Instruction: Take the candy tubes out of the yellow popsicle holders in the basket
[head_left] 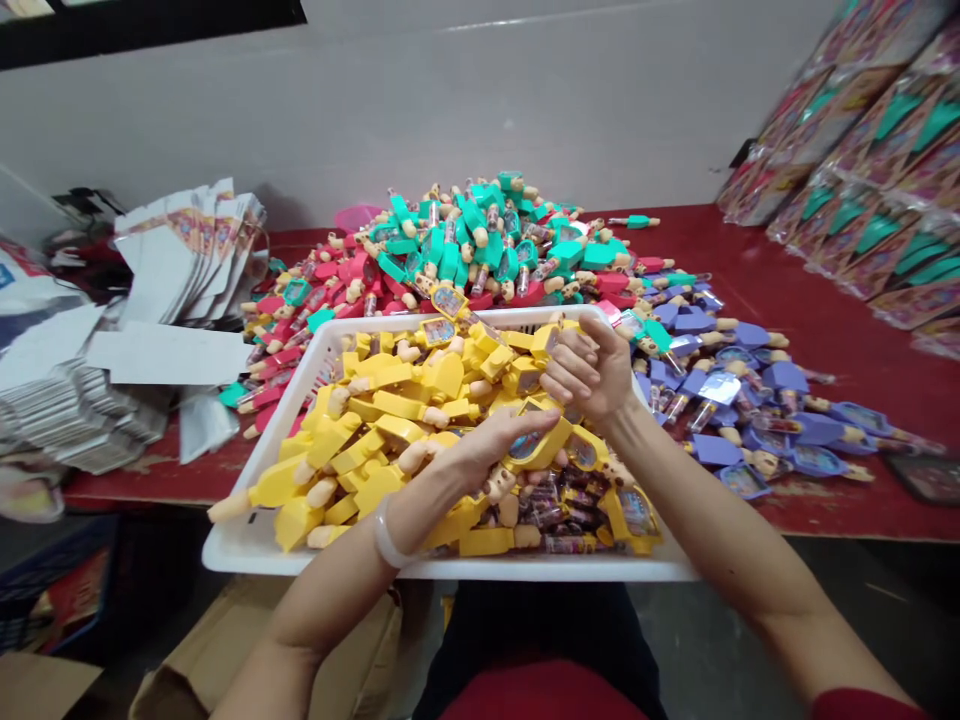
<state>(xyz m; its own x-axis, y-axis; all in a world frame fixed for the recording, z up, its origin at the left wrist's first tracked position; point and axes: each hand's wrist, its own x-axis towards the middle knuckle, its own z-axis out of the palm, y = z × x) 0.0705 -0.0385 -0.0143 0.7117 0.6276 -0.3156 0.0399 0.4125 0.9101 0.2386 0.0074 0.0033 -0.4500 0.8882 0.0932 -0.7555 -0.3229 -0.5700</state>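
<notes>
My left hand (499,442), with a pale band at its wrist, grips a yellow plastic toy (546,446) that has a window in its face. Close beside it, my right hand (592,372) is closed with the fingers curled in; what they hold, if anything, is hidden. Both hands are over a white plastic basket (450,568) heaped with yellow toys (390,430) that have beige knobbed ends. Small clear tubes with dark contents (559,515) lie in the basket's near right part, below my hands.
Behind the basket are piles of green toys (480,235) and red toys (352,270); purple toys (750,370) spread to the right. Stacked white cards (180,250) stand at left on the red table (847,500). Wrapped packs (885,160) rise at far right. A cardboard box (217,640) sits below.
</notes>
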